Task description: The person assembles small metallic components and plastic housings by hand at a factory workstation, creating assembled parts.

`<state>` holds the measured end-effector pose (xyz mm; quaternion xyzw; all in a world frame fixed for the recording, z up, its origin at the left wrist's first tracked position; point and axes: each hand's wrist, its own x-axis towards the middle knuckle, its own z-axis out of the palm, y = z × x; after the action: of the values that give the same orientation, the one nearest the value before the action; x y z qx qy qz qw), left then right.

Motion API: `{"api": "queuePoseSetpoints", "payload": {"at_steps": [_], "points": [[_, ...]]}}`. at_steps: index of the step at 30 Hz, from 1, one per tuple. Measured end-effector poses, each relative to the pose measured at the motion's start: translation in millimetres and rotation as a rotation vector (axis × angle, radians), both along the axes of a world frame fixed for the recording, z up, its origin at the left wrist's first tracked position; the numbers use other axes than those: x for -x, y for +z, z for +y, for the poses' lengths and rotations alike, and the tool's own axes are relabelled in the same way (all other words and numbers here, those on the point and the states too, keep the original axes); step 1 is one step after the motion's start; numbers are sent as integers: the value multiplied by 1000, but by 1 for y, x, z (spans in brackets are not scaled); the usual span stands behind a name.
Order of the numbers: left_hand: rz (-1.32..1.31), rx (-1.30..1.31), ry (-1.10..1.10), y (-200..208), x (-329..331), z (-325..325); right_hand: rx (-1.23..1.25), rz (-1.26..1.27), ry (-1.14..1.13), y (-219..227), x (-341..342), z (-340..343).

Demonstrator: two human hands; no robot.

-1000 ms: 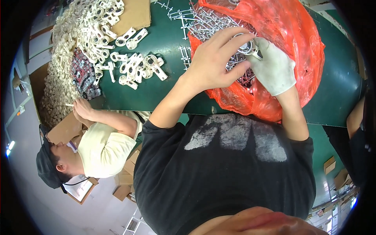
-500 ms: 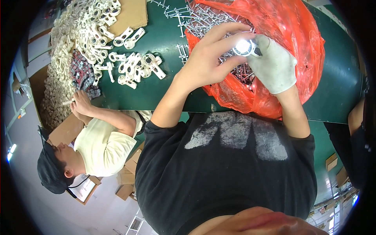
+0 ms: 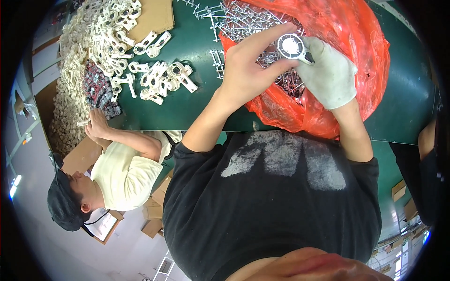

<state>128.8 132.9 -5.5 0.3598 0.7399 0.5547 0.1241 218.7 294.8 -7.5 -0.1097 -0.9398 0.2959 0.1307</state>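
A small white handheld part (image 3: 290,46) with a round head, a dark spoked ring and a bright white centre is held up over the red bag. My left hand (image 3: 246,65), bare, has its thumb and fingers around the left side of the head. My right hand (image 3: 328,72), in a pale work glove, grips the part's other side near a black tip; its handle is hidden by the glove. Beneath both hands, the red plastic bag (image 3: 361,42) lies open with many thin silvery metal rods (image 3: 248,18) in and beside it.
The green table (image 3: 201,51) bears several white ring-headed parts (image 3: 161,79) left of me, beside a large white heap (image 3: 70,79), small grey-red pieces (image 3: 98,89) and cardboard (image 3: 154,18). A co-worker (image 3: 126,173) at left handles a small white piece. Another person's arm (image 3: 426,140) shows at right.
The part has tilted and moved slightly up, so the bright glare on its head has dwindled and the spoked ring shows clearly. My left fingers have shifted slightly around it.
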Motion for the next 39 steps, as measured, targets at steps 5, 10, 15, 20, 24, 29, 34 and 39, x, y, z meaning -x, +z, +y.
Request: {"api": "queuePoseSetpoints", "payload": {"at_steps": [5, 10, 15, 20, 24, 29, 34, 39], "points": [[44, -17, 59, -2, -5, 1, -56, -35, -19, -2, -2, -2], [169, -76, -18, -2, 3, -3, 349, -99, 66, 9, -1, 3], [424, -207, -242, 4, 14, -8, 1004, -642, 342, 32, 6, 21], [255, -252, -211, 5, 10, -3, 927, -355, 280, 11, -2, 8], [-253, -212, -210, -1, -1, -5, 840, -252, 316, 6, -5, 5], [-312, -196, -255, 0, 6, -7, 488, -169, 206, 2, -8, -7], [-134, 85, -217, -7, 47, -8, 521, -369, 114, 15, 3, -10], [-568, -72, 190, -11, 126, -22, 463, -357, 86, 14, 4, -9]]}}
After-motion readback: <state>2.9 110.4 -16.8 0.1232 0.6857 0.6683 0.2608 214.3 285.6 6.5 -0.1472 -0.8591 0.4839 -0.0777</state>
